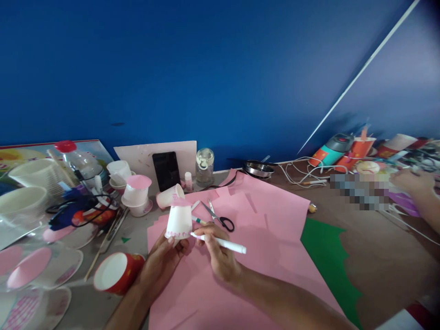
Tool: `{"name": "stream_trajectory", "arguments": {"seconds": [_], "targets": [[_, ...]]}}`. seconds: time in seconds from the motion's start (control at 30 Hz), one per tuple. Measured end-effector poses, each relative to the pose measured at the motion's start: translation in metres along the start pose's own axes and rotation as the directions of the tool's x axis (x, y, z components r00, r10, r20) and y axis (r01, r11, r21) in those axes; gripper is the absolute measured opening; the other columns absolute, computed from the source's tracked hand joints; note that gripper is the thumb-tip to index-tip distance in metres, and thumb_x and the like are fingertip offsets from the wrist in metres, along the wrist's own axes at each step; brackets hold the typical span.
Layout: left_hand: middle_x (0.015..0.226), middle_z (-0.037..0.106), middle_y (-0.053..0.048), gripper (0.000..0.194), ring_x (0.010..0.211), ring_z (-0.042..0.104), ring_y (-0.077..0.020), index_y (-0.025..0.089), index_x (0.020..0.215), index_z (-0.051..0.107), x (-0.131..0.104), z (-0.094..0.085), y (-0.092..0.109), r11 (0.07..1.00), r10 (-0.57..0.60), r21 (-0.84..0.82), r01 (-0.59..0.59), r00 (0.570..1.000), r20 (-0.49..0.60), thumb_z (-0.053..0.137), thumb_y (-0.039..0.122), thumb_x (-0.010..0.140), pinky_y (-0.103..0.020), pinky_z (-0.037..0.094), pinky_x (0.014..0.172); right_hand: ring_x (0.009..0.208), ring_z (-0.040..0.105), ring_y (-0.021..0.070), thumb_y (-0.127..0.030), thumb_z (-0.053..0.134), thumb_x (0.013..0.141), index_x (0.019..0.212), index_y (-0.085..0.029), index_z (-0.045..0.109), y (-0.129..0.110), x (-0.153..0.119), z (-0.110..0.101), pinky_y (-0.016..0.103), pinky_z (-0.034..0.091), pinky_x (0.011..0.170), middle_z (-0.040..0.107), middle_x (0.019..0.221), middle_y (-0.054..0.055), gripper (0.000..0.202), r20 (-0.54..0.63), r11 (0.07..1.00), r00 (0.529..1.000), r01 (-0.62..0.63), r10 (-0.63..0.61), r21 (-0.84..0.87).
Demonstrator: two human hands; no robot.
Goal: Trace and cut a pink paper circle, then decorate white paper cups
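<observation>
My left hand [165, 256] grips a white paper cup [179, 222] by its rim, the cup held upside down with a pink paper piece at its top. Pink marks run along the rim. In my right hand [220, 252] is a white marker [230, 246], its tip at the right side of the cup's rim. Beneath both hands lie sheets of pink paper [275, 270]. Just beyond them are black-handled scissors [220, 220], and another paper cup [168, 196] with pink marks lies tipped behind the held cup.
Left are a red paper cup [118, 272], stacked cups [137, 192] and a red-capped bottle [79, 160]. A dark phone [166, 170], a glass jar [205, 167] and a tape roll [258, 169] stand along the wall. Green paper [326, 252] lies right; another person's hand [410, 183] is far right.
</observation>
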State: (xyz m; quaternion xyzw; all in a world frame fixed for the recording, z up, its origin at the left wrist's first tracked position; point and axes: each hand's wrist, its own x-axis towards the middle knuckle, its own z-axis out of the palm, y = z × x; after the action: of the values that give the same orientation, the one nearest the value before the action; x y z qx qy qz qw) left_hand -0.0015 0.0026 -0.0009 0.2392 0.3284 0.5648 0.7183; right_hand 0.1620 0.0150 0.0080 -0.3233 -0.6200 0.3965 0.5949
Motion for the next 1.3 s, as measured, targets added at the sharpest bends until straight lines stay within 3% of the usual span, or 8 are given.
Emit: {"name": "stream_trajectory", "arguments": {"seconds": [0.27, 0.67, 1.3], "targets": [[0.086, 0.068, -0.006, 0.014, 0.078, 0.061, -0.0182, 0.017, 0.084, 0.070, -0.0001, -0.0023, -0.0007, 1.000, -0.015, -0.022, 0.014, 0.999, -0.032, 0.073, 0.029, 0.079, -0.033, 0.050, 0.073, 0.062, 0.053, 0.0146, -0.038, 0.042, 0.098, 0.089, -0.021, 0.061, -0.0034, -0.0011, 0.0014, 0.026, 0.045, 0.057, 0.059, 0.072, 0.001, 0.026, -0.005, 0.997, 0.997, -0.073, 0.073, 0.013], [0.085, 0.068, -0.006, 0.015, 0.077, 0.060, -0.0185, 0.017, 0.089, 0.071, 0.0007, -0.0036, -0.0012, 1.000, -0.007, -0.029, 0.007, 1.000, -0.011, 0.071, 0.030, 0.082, -0.034, 0.050, 0.073, 0.064, 0.055, 0.0161, -0.037, 0.044, 0.096, 0.079, -0.020, 0.062, -0.0071, 0.0030, -0.0004, 0.029, 0.045, 0.061, 0.059, 0.069, 0.002, 0.030, 0.041, 0.998, 0.999, -0.016, 0.018, -0.061], [0.085, 0.067, -0.005, 0.018, 0.077, 0.059, -0.0174, 0.016, 0.088, 0.070, 0.0004, -0.0001, 0.0006, 0.999, -0.026, -0.025, 0.025, 0.999, -0.030, 0.074, 0.031, 0.078, -0.033, 0.051, 0.072, 0.068, 0.056, 0.0158, -0.032, 0.044, 0.097, 0.083, -0.021, 0.062, 0.0000, 0.0011, 0.0004, 0.029, 0.045, 0.064, 0.059, 0.073, 0.002, 0.026, 0.014, 0.998, 0.999, -0.045, 0.046, -0.048]]}}
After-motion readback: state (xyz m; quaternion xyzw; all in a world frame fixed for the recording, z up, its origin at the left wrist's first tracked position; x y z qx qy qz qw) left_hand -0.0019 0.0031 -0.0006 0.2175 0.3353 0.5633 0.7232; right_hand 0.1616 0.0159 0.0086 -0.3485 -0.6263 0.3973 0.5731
